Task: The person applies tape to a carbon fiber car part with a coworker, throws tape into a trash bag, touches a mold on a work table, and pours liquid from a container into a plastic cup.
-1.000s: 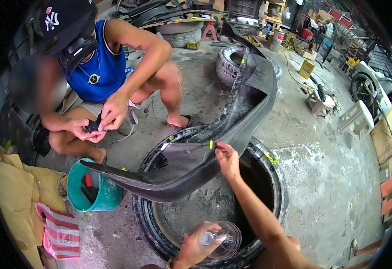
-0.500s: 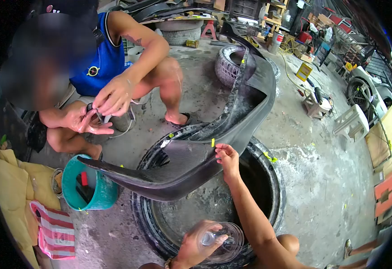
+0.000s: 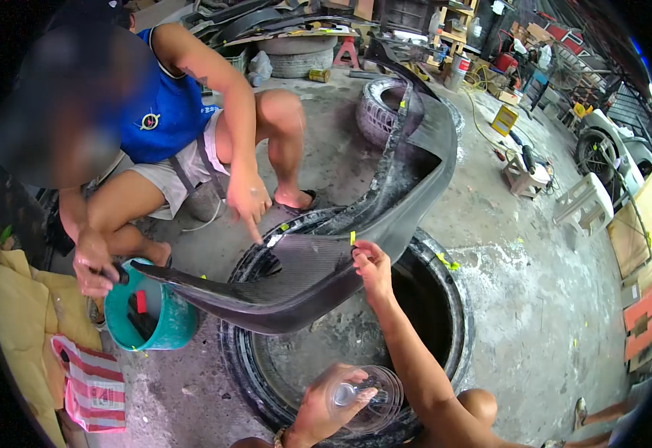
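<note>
My left hand (image 3: 324,403) is wrapped round a clear plastic tub (image 3: 385,396), low in the view above the big tyre. Farther up, my right hand (image 3: 373,269) has its fingers curled and pinched at the edge of a long, curved black bumper lip (image 3: 281,302) with a ribbed, carbon-like surface. A small yellow-green strip of tape (image 3: 353,238) stands up just above those fingertips; whether they grip anything is hidden. The bumper lip rests across the large tyre (image 3: 460,328) and reaches back over a smaller tyre (image 3: 374,123).
A co-worker in a blue top (image 3: 158,112) squats at left, one hand (image 3: 250,200) pointing down at the lip, the other (image 3: 93,269) holding a small dark object by a teal bucket (image 3: 180,328). A striped bag (image 3: 91,388) and plastic stool (image 3: 583,201) stand around.
The co-worker's hands have parted: one now points at the bumper lip, the other has dropped beside the bucket. My right hand has shifted slightly left; my left hand keeps the tub.
</note>
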{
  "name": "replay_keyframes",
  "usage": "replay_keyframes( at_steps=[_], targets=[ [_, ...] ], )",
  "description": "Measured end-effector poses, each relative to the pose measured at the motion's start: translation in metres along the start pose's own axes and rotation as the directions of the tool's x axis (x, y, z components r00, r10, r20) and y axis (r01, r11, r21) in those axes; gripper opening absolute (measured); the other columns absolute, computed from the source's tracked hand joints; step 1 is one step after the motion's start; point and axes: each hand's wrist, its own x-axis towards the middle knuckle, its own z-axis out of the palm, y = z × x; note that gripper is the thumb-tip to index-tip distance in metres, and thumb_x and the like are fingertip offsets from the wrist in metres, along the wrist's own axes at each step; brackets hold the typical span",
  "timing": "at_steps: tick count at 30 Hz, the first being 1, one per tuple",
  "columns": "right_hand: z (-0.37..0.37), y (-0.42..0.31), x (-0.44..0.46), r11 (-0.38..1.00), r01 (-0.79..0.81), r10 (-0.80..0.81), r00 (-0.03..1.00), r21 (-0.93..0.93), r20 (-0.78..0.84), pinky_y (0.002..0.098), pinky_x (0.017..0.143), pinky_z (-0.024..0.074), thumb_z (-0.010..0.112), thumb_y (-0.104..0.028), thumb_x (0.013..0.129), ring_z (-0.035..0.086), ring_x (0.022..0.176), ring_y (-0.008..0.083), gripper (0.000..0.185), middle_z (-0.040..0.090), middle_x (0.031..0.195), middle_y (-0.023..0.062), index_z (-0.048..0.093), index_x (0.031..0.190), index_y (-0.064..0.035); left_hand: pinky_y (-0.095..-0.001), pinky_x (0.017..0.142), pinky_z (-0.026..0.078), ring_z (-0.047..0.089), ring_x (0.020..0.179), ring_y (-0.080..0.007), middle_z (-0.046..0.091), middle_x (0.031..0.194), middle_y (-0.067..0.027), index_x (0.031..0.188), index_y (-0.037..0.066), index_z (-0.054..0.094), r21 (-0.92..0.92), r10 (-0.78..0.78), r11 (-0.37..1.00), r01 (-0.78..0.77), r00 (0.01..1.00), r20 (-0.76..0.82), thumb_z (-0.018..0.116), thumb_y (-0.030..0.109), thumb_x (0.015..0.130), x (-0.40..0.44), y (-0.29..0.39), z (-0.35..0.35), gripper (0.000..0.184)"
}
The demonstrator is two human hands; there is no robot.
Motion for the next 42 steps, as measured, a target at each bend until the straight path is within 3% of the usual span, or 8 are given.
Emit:
replay_keyframes(
  at_steps=[4, 10, 16, 21, 30, 33, 36, 42],
  targets=[
    [0.006, 0.006, -0.002, 0.994, 0.110, -0.111, 0.991, -0.014, -0.077, 0.0261, 0.070, 0.0482, 0.061, -0.008, 0.087, 0.059, 0.079, 0.0114, 0.041, 0.065, 0.099, 0.0049, 0.058, 0.126, 0.0033, -0.0314, 0.078, 0.054, 0.068, 0.088, -0.0193, 0.068, 0.095, -0.0069, 0.102, 0.003, 0.064, 0.017, 0.031, 0.999, -0.031, 0.999, -0.010, 0.081, 0.014, 0.080, -0.002, -0.002, 0.001, 0.029],
    [-0.016, -0.015, 0.003, 0.912, -0.265, 0.211, 0.958, 0.313, 0.196, 0.0236, 0.067, 0.0462, 0.060, -0.013, 0.089, 0.057, 0.076, 0.0085, 0.025, 0.065, 0.093, 0.0007, 0.068, 0.111, -0.0055, -0.0314, 0.078, 0.055, 0.069, 0.089, -0.0189, 0.068, 0.095, -0.0069, 0.102, 0.003, 0.065, -0.020, 0.025, 0.999, -0.025, 1.000, -0.007, 0.080, 0.014, 0.080, -0.004, -0.002, 0.000, 0.029],
    [-0.008, -0.001, 0.012, 0.914, 0.236, -0.285, 0.953, -0.331, -0.105, 0.0313, 0.067, 0.0510, 0.070, -0.017, 0.086, 0.064, 0.070, 0.0160, 0.021, 0.070, 0.081, 0.0092, 0.070, 0.098, 0.0004, -0.0317, 0.079, 0.055, 0.069, 0.089, -0.0195, 0.068, 0.096, -0.0074, 0.102, 0.002, 0.065, 0.008, 0.012, 1.000, -0.013, 1.000, 0.003, 0.080, 0.014, 0.080, -0.002, 0.000, -0.001, 0.029],
    [0.008, -0.018, 0.010, 0.790, 0.128, -0.283, 0.943, -0.600, -0.172, 0.0403, 0.074, 0.0521, 0.071, -0.017, 0.084, 0.070, 0.080, 0.0339, 0.019, 0.071, 0.081, 0.0176, 0.069, 0.091, 0.0008, -0.0321, 0.078, 0.055, 0.068, 0.089, -0.0200, 0.068, 0.095, -0.0075, 0.102, 0.002, 0.065, -0.018, 0.019, 1.000, -0.019, 1.000, -0.006, 0.080, 0.013, 0.080, -0.001, -0.002, -0.002, 0.029],
    [0.021, -0.020, 0.022, 0.679, 0.047, -0.287, 0.936, -0.733, -0.206, 0.0430, 0.074, 0.0522, 0.071, -0.024, 0.077, 0.069, 0.077, 0.0364, 0.027, 0.068, 0.078, 0.0234, 0.067, 0.086, 0.0009, -0.0322, 0.077, 0.055, 0.068, 0.088, -0.0210, 0.068, 0.095, -0.0081, 0.101, 0.002, 0.064, -0.025, 0.045, 0.999, -0.045, 0.999, -0.026, 0.081, 0.013, 0.079, -0.002, -0.001, -0.004, 0.030],
    [0.005, -0.029, 0.035, 0.976, 0.042, -0.080, 0.982, -0.214, -0.169, 0.0359, 0.059, 0.0483, 0.069, -0.022, 0.081, 0.060, 0.060, 0.0218, 0.023, 0.060, 0.065, 0.0091, 0.061, 0.080, -0.0004, -0.0312, 0.079, 0.053, 0.067, 0.089, -0.0201, 0.068, 0.097, -0.0096, 0.099, 0.000, 0.064, -0.032, 0.017, 0.999, -0.018, 1.000, -0.020, 0.080, 0.010, 0.079, -0.004, 0.004, -0.007, 0.027],
    [-0.018, -0.049, 0.053, 0.968, 0.083, -0.060, 0.993, 0.235, -0.102, 0.0254, 0.041, 0.0388, 0.063, -0.018, 0.091, 0.046, 0.047, 0.0082, 0.017, 0.052, 0.062, -0.0008, 0.056, 0.082, -0.0050, -0.0300, 0.080, 0.052, 0.065, 0.090, -0.0191, 0.068, 0.099, -0.0107, 0.097, -0.002, 0.064, -0.047, 0.004, 0.999, -0.005, 1.000, -0.022, 0.080, 0.008, 0.080, -0.007, 0.001, -0.007, 0.025],
    [-0.051, -0.054, 0.048, 0.747, 0.483, -0.458, 0.872, -0.458, 0.174, 0.0322, 0.062, 0.0508, 0.067, -0.010, 0.086, 0.060, 0.069, 0.0171, 0.016, 0.062, 0.087, 0.0055, 0.062, 0.101, -0.0054, -0.0301, 0.080, 0.051, 0.065, 0.090, -0.0193, 0.068, 0.099, -0.0102, 0.097, -0.001, 0.065, -0.024, -0.003, 1.000, 0.002, 1.000, -0.016, 0.080, 0.010, 0.080, -0.003, 0.002, -0.004, 0.026]
  ],
)
